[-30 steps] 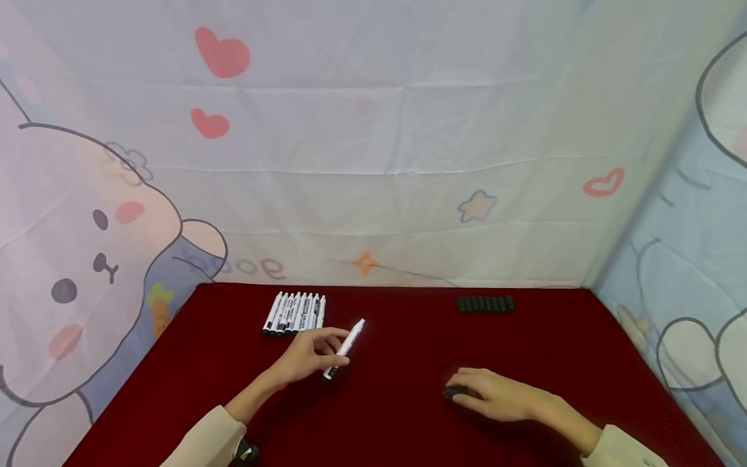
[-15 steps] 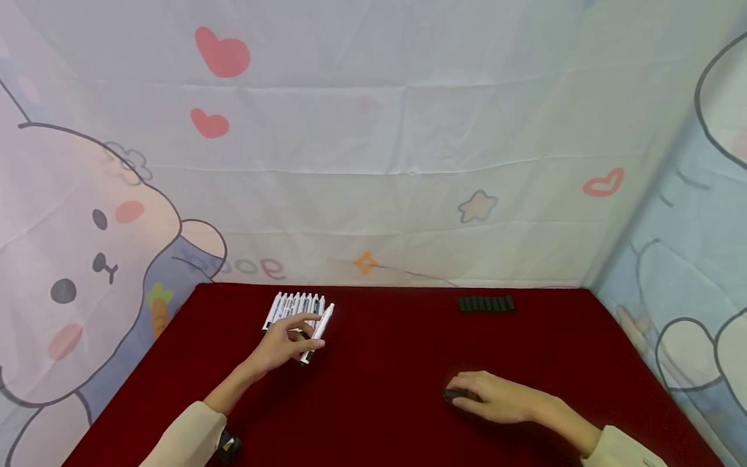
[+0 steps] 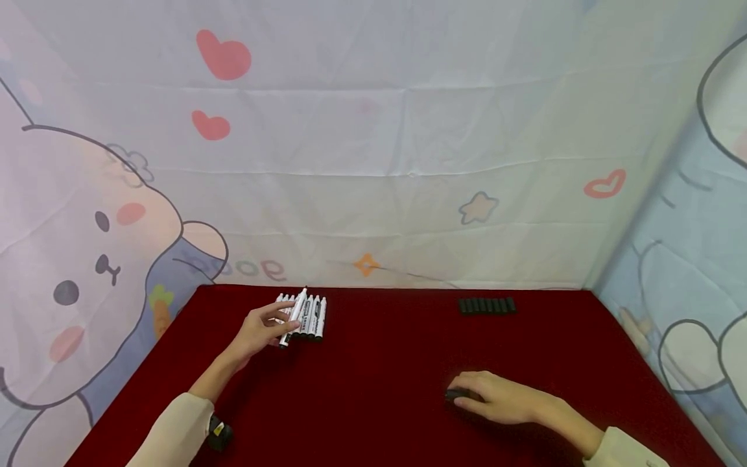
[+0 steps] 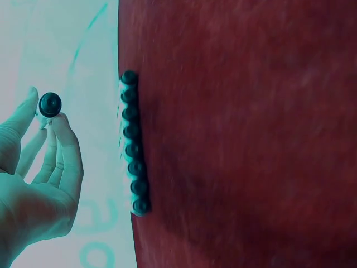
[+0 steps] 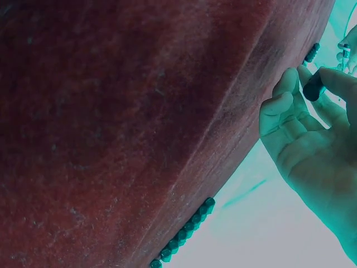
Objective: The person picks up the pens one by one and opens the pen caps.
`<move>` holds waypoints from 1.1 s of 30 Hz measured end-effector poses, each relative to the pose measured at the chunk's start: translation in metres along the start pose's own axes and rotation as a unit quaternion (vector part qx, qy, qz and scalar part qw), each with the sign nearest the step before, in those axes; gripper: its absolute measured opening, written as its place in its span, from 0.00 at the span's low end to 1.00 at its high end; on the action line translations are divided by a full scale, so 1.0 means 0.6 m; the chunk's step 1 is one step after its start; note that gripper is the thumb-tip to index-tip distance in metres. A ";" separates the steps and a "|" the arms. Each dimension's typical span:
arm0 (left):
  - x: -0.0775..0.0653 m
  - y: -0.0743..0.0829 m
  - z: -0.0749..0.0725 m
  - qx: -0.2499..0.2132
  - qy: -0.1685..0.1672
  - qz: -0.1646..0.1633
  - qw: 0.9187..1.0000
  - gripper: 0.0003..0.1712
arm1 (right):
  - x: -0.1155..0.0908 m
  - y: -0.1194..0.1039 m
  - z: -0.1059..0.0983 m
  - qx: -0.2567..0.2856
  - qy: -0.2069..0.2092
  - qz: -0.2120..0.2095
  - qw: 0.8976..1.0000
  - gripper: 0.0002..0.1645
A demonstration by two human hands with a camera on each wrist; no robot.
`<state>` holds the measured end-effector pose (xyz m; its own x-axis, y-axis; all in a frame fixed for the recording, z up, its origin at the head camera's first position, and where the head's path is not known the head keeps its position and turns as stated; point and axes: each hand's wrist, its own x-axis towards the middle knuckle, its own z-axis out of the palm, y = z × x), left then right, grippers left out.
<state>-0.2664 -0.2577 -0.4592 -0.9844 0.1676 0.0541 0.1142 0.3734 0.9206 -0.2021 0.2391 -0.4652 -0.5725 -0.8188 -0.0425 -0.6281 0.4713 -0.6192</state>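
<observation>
In the head view, my left hand pinches a white marker between thumb and fingers, its narrow end pointing away and up. The left wrist view shows its round black end facing the camera, apart from the row. Behind and partly below it, a row of white markers lies side by side, its left part hidden by the hand. Towards the front right, my right hand pinches a small black cap between thumb and fingers, low over the red cloth.
A row of black caps lies at the back right of the red-covered table. Printed cloth hangs behind and along the sides. A black device sits at the left wrist.
My left hand has moved left and away with the marker, from the middle of the table to over the row of markers. The right hand has stayed nearly still with the cap.
</observation>
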 end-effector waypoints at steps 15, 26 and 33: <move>0.042 -0.050 -0.050 0.087 0.044 -0.003 0.995 0.34 | -0.008 0.001 0.000 -0.002 0.015 -0.020 1.000 0.20; 0.066 -0.074 -0.069 0.131 0.053 -0.036 0.989 0.33 | -0.007 0.000 0.012 0.002 0.014 -0.034 0.999 0.20; 0.070 -0.091 -0.073 0.153 0.063 -0.050 0.985 0.31 | -0.003 0.003 0.010 -0.009 0.007 -0.027 1.000 0.21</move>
<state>-0.3197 -0.3113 -0.4901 -0.9993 0.0093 0.0351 0.0329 0.6425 0.7656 -0.1992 0.2395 -0.4707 -0.5442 -0.8390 0.0019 -0.6681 0.4319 -0.6059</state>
